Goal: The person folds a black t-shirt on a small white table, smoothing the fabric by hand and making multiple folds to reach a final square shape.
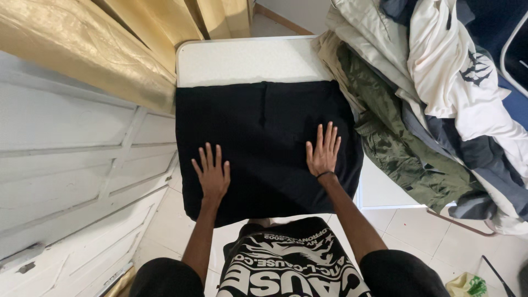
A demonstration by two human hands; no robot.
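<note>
On white tabletop [247, 60] | black folded garment [264, 126] | left hand [212, 176], right hand [323, 151] flat on it, fingers spread, gripping nothing | clothes pile [429, 99] just right.

packages: one, a crumpled plastic bag [466, 285], pale yellow-white with a green patch, on the tiled floor at the lower right of the frame, partly cut off by the bottom edge | labels: none in view | signs: none in view | screens: none in view
</note>
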